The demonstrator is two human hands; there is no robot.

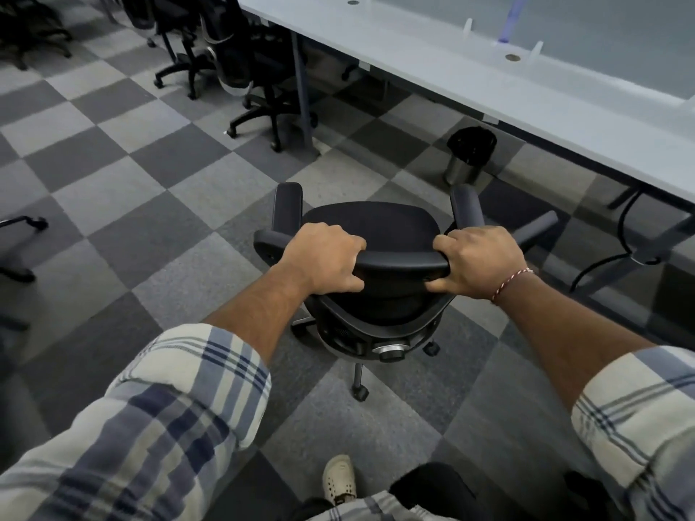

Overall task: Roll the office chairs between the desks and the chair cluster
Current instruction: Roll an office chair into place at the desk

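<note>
Room: checkered carpet (pixel 150 174), long bench (pixel 489 80) at right, more chairs (pixel 240 50) beyond.
Chair: office chair (pixel 370 223) on open floor near the bench, not tucked in.
Grips: left grip (pixel 323 257) and right grip (pixel 477 261) both curl round its backrest top.
Progress: seemingly mid-roll; placing it remains.

Both hands on the chair (pixel 380 223) backrest, left hand (pixel 323 257) and right hand (pixel 479 261) gripping, table (pixel 489 95) just ahead.
</note>
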